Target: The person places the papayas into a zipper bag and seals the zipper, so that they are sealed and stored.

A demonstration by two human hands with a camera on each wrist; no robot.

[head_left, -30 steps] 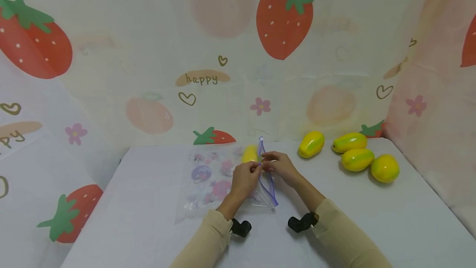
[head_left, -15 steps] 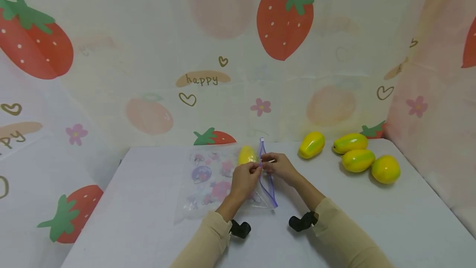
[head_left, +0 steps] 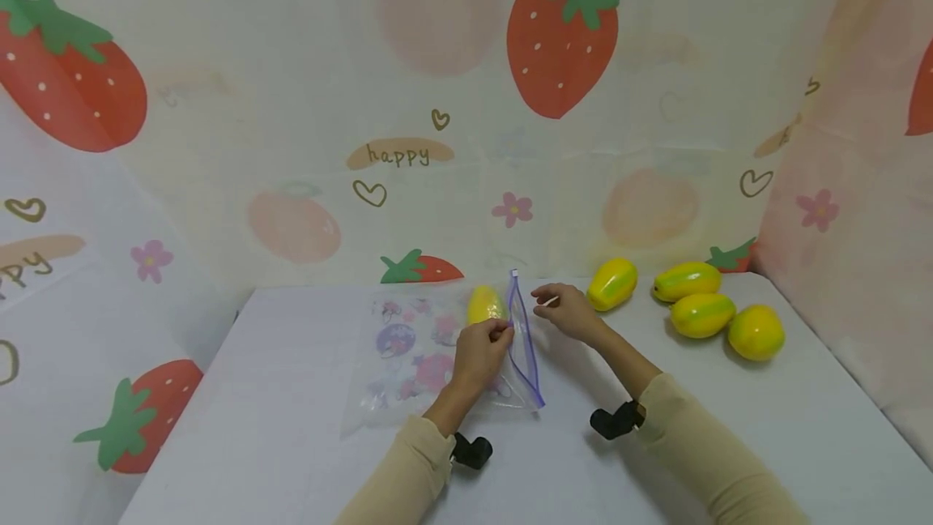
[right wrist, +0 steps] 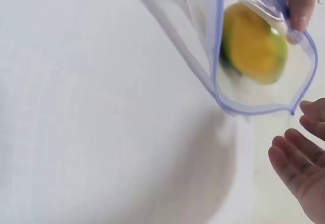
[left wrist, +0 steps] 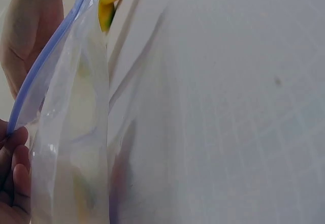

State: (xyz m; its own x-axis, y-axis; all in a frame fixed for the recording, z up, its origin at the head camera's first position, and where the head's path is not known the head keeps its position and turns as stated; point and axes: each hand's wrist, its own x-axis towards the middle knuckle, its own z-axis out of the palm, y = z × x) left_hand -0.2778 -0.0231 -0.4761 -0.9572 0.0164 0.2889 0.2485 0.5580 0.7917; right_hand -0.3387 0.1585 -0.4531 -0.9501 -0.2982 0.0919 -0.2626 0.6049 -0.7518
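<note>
**Yellow fruit [head_left: 483,303] inside the clear bag [head_left: 399,375], just past your left hand [head_left: 481,353]**

Your left hand pinches the bag's purple zip edge [right wrist: 218,26] between thumb and fingers, partway along the mouth. The yellow fruit lies inside, near that mouth, on the far side of your left fingers. In the right wrist view you see it through the gaping opening, yellow with green patches. Whether your left hand touches it through the plastic, I cannot tell.

Your right hand [head_left: 571,314] holds nothing. Its fingers are loosely bent, with a gap between them and the thumb, and it hangs just to the right of the mouth, apart from the zip edge. From there, the bagged fruit is to the left, across that edge.

Four loose fruits [head_left: 702,314] sit at the right rear of the white table [head_left: 284,411]: one just beyond your right wrist, three grouped farther right. The slider [head_left: 513,273] is at the zip edge's far end.
</note>
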